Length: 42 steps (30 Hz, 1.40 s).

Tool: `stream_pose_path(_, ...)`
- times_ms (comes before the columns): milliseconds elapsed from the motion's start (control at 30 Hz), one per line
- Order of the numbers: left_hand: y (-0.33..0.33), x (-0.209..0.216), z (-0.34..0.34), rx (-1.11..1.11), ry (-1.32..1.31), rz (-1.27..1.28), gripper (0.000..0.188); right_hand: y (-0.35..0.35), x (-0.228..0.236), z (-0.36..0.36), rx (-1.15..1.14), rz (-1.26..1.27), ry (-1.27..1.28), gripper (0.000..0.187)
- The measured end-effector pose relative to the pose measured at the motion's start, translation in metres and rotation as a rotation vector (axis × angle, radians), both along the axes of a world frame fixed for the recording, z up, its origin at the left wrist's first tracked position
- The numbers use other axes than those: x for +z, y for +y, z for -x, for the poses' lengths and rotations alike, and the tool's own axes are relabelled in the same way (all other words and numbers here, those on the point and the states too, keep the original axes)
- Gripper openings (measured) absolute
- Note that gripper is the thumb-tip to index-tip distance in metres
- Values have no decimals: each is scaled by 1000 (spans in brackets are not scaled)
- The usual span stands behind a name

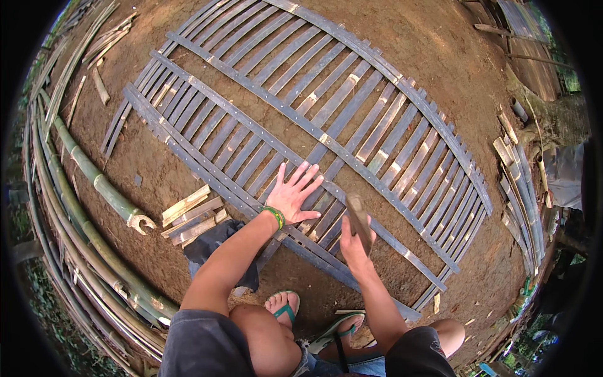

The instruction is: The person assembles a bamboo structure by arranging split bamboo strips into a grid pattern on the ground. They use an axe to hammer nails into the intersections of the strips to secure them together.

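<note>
A large panel of dark bamboo slats [301, 76], crossed by long rails [264, 94] dotted with small nail heads, lies on the ground in front of me. My left hand [293, 193] rests on its near section, fingers spread, palm down over a rail and slats. Just to the right, my right hand [357, 244] is closed around a short, thick brown tool [359, 220], raised a little above the slats. The tool looks wooden; its exact kind cannot be made out. A green and yellow bracelet [275, 217] circles my left wrist.
Long bamboo poles [94, 179] lie along the left. Short split pieces [193, 213] and a dark cloth [217, 251] sit beside my left forearm. More split bamboo [518, 188] is stacked at right, near a tree trunk [559, 116]. My sandaled feet [284, 308] are close to the near rail.
</note>
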State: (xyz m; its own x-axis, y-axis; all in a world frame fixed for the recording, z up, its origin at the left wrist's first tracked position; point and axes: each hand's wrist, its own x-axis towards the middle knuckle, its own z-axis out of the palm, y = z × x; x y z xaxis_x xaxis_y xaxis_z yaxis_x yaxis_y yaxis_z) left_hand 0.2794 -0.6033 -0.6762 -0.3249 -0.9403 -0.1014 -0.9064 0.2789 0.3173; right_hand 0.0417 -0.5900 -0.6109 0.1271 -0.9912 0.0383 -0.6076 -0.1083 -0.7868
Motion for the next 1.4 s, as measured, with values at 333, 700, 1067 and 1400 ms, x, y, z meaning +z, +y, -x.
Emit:
stream_pose_path(333,-2,1,-1,0,26,-2,103,-6,9,-5,44,-90,55,38)
stream_pose_path(700,-4,1,7,-18,27,-15,105,-24,4,-4,97,-448,573,41)
stream_pose_path(1067,3,1,6,-17,-1,-59,105,-25,-1,19,117,-207,323,37)
stream_pose_path(1400,-6,7,11,-28,-66,-42,105,56,0,207,315,-265,807,55)
